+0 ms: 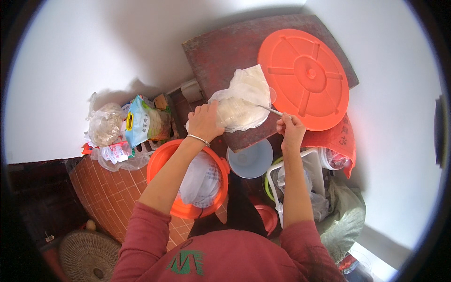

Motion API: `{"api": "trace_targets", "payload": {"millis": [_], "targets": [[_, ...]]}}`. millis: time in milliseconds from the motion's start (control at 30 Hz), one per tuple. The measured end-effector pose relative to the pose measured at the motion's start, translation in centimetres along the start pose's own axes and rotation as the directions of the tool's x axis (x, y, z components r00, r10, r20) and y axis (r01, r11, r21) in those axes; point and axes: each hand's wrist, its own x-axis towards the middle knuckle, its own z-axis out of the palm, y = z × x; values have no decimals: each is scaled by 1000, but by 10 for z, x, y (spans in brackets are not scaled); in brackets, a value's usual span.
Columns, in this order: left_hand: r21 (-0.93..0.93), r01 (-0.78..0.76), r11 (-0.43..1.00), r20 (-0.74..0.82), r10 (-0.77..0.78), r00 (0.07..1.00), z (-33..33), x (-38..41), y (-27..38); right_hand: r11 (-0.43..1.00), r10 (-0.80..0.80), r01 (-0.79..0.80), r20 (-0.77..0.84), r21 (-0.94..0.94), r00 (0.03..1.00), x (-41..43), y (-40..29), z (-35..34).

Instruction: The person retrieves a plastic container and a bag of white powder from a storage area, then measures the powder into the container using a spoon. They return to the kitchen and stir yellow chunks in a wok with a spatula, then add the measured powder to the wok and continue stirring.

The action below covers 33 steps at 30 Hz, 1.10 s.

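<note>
On the corner of a worn dark red wooden table (218,53) lies a pale, crumpled plastic bag (246,88), its contents whitish and hard to make out. My left hand (206,121), with a bangle at the wrist, grips the bag's near left side. Between the fingers of my right hand (291,128) is a thin utensil (270,110) with a light handle. Its narrow end points left and meets the bag's right part; whether it is a knife or a spoon cannot be seen. A large orange plastic lid (310,74) lies just beyond my right hand.
Below my left forearm stands an orange bucket (225,176) holding a white plastic bag (202,179). A pale blue bucket (250,158) sits under the table corner. Bagged goods (148,121) are stacked at left; a white-framed basket (313,169) and a sack (343,215) crowd the right.
</note>
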Motion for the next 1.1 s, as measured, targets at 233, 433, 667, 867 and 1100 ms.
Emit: {"api": "trace_targets", "payload": {"millis": [233,433,667,867,1100], "targets": [[75,10,997,46,-14,999,0,4,2,995,-52,62,114,-84,992,-29,-19,20],[44,4,999,3,-4,1000,2,1,-2,818,-425,474,213,-326,880,-49,-18,35],[46,3,999,9,-4,1000,0,2,2,453,-642,638,268,-623,718,5,7,16],[58,16,998,-5,-15,1000,3,3,4,975,-32,53,98,-216,995,9,13,12],[78,8,997,-6,-7,1000,2,1,4,999,2,0,25,-46,1000,7,-3,14]]}}
